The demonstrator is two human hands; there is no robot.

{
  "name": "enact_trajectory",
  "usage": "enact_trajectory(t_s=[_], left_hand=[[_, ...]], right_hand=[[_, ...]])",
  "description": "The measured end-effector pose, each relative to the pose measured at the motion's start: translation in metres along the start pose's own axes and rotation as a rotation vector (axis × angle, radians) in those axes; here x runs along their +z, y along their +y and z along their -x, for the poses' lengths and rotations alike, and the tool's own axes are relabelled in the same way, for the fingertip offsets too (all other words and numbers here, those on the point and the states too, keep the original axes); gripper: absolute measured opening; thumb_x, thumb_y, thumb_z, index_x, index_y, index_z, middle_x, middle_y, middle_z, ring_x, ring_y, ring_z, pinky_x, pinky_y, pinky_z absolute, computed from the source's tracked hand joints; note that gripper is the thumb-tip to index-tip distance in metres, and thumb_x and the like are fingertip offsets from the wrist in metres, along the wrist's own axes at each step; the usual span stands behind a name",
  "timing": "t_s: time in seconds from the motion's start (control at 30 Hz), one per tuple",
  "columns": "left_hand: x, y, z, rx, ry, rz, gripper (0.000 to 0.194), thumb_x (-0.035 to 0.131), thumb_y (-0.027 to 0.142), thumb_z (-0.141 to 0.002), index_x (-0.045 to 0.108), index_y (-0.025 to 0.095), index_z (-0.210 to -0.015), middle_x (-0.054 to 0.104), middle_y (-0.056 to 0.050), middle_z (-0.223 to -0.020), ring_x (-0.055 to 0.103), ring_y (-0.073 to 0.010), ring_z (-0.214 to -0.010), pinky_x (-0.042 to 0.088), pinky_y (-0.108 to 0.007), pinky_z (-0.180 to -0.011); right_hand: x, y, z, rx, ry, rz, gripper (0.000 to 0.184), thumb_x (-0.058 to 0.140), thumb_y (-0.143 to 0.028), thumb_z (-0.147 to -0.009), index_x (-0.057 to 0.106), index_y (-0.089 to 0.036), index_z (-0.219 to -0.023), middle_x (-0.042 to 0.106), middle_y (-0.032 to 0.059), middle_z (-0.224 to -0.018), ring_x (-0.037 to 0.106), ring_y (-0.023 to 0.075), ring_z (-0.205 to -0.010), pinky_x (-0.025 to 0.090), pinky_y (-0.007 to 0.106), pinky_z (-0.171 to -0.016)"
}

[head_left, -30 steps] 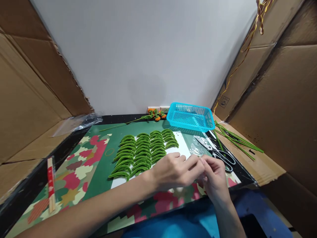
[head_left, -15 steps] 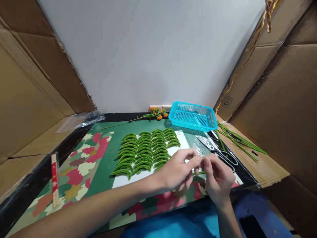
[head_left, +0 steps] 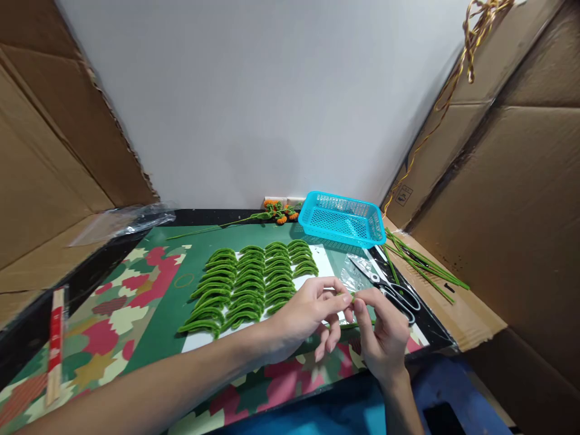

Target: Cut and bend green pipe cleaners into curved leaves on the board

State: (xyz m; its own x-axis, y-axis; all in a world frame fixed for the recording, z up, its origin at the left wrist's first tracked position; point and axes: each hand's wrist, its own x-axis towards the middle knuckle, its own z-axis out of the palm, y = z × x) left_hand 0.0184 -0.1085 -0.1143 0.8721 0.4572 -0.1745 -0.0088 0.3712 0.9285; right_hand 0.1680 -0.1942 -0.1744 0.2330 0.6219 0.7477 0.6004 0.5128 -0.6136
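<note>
My left hand (head_left: pixel 304 317) and my right hand (head_left: pixel 385 332) meet fingertip to fingertip over the table's front right. Both pinch a small piece of green pipe cleaner (head_left: pixel 353 297), mostly hidden by the fingers. Below them lies another green pipe cleaner (head_left: pixel 350 325), partly covered by my right hand. To the left, several curved green pipe-cleaner leaves (head_left: pixel 247 284) lie in columns on a white sheet (head_left: pixel 323 261). Scissors (head_left: pixel 385 284) with black and white handles rest just beyond my right hand, blades partly apart.
A blue plastic basket (head_left: pixel 342 225) stands at the back, beside orange pipe-cleaner flowers (head_left: pixel 281 211). Long green pipe cleaners (head_left: pixel 421 261) lie at the right. Wrapped chopsticks (head_left: pixel 56 344) are at the left edge. Cardboard walls (head_left: pixel 512 175) flank the table.
The view has shifted, so the table things sit further left and slightly lower. My hands still pinch the green piece, with fingertips closer together; the left hand's lower fingers have spread slightly.
</note>
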Motion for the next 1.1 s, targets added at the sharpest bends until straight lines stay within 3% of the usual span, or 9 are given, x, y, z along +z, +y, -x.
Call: enact_trajectory(t_s=[0.13,0.3,0.53,0.7,0.77,0.83,0.93,1.1], left_hand=[[0.001,-0.001,0.001,0.046,-0.026,-0.081,0.039,0.074,0.052,-0.092,0.057,0.017,-0.095,0.068,-0.003,-0.087,0.058,-0.008,-0.041,0.043,-0.017,-0.03],[0.0,-0.002,0.002,0.054,-0.07,-0.138,0.04,0.071,0.056,-0.094,0.054,0.02,-0.096,0.06,0.004,-0.06,0.055,-0.0114,-0.036,0.042,-0.018,-0.031],[0.007,-0.002,0.01,0.142,0.004,-0.374,0.028,0.057,0.05,-0.104,0.052,0.023,-0.1,0.05,0.008,-0.047,0.048,-0.0121,-0.035,0.036,-0.018,-0.034],[0.008,-0.003,0.01,0.404,0.131,-0.634,0.018,0.058,0.034,-0.103,0.056,0.02,-0.092,0.056,0.004,-0.066,0.048,-0.008,-0.047,0.038,-0.019,-0.047],[0.007,-0.005,0.009,0.448,0.165,-0.668,0.019,0.058,0.034,-0.102,0.057,0.019,-0.091,0.061,0.0,-0.077,0.049,-0.0079,-0.052,0.038,-0.02,-0.049],[0.007,-0.009,0.009,0.394,0.166,-0.609,0.022,0.057,0.039,-0.103,0.055,0.02,-0.092,0.061,0.001,-0.075,0.049,-0.0088,-0.051,0.039,-0.02,-0.048],[0.007,-0.021,0.009,0.251,0.132,-0.411,0.031,0.052,0.054,-0.105,0.05,0.023,-0.099,0.053,0.007,-0.055,0.048,-0.0108,-0.04,0.035,-0.02,-0.041],[0.007,-0.046,0.009,0.194,0.147,-0.244,0.041,0.049,0.066,-0.103,0.043,0.025,-0.105,0.051,0.01,-0.049,0.044,-0.0115,-0.031,0.029,-0.017,-0.033]], right_hand=[[-0.006,0.0,0.003,0.081,-0.002,-0.101,0.021,0.059,-0.011,-0.102,0.065,-0.022,-0.085,0.062,-0.0024,-0.073,0.057,0.0138,-0.064,0.045,0.026,-0.063],[-0.012,-0.003,0.003,0.113,-0.046,-0.189,0.022,0.06,-0.013,-0.103,0.067,-0.021,-0.083,0.062,-0.0018,-0.072,0.056,0.0137,-0.064,0.043,0.026,-0.063],[-0.005,-0.005,0.001,0.218,0.061,-0.315,0.027,0.064,-0.02,-0.102,0.067,-0.02,-0.074,0.061,-0.0019,-0.067,0.054,0.0126,-0.06,0.042,0.024,-0.056],[0.003,-0.006,0.003,0.279,0.16,-0.29,0.028,0.069,-0.025,-0.1,0.068,-0.019,-0.072,0.057,-0.0027,-0.062,0.049,0.0113,-0.056,0.042,0.022,-0.053],[0.005,-0.008,0.003,0.3,0.163,-0.26,0.028,0.069,-0.027,-0.1,0.068,-0.018,-0.073,0.057,-0.002,-0.063,0.049,0.0115,-0.055,0.042,0.022,-0.051],[0.006,-0.008,0.003,0.293,0.161,-0.222,0.028,0.069,-0.027,-0.1,0.067,-0.018,-0.074,0.058,-0.0015,-0.064,0.05,0.0119,-0.056,0.042,0.023,-0.051],[0.003,-0.006,0.004,0.236,0.133,-0.125,0.025,0.067,-0.024,-0.101,0.065,-0.019,-0.076,0.058,-0.0012,-0.068,0.051,0.0125,-0.058,0.041,0.024,-0.052],[-0.003,0.001,0.005,-0.001,-0.02,0.101,0.021,0.066,-0.011,-0.098,0.062,-0.021,-0.08,0.056,-0.0026,-0.067,0.047,0.0123,-0.057,0.039,0.026,-0.055]])
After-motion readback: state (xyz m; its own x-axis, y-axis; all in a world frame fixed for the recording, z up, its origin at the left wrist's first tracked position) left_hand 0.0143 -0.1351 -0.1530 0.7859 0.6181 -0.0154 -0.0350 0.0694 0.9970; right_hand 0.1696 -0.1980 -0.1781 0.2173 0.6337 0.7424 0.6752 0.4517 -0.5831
